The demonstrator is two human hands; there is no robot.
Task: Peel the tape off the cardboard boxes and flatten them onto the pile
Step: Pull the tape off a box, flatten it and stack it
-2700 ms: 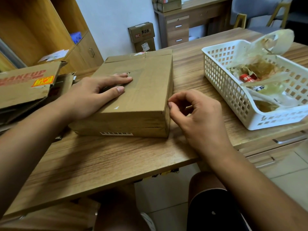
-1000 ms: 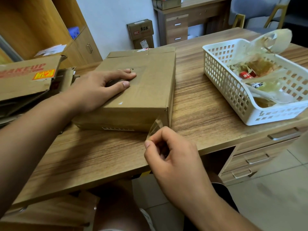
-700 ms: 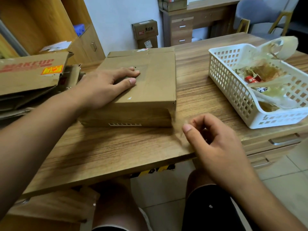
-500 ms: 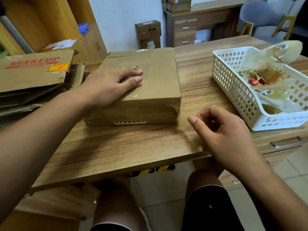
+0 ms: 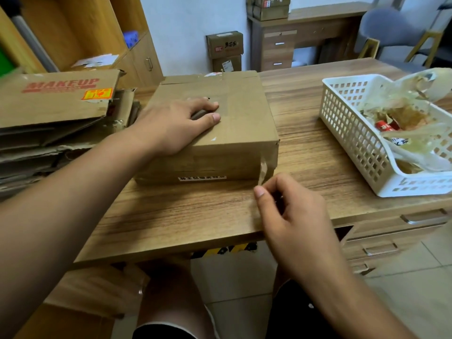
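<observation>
A closed brown cardboard box (image 5: 244, 123) lies flat on the wooden table (image 5: 186, 211). My left hand (image 5: 176, 123) presses on its top with straight fingers. My right hand (image 5: 291, 211) is just in front of the box's near right corner and pinches a strip of clear tape (image 5: 263, 171) that runs up to that corner. At the left lies the pile of flattened cardboard (image 5: 56, 123), its top sheet printed MAKEUP.
A white plastic basket (image 5: 352, 133) with crumpled peeled tape stands at the table's right. More boxes (image 5: 225, 48) sit by the far wall beside a drawer unit (image 5: 278, 51). Wooden shelving (image 5: 73, 33) rises at the back left. A chair (image 5: 401, 33) stands at the far right.
My right hand, earlier at the box's right side, took hold of a tape strip at the near corner and now pulls it toward me. My left hand has stayed pressed on the box.
</observation>
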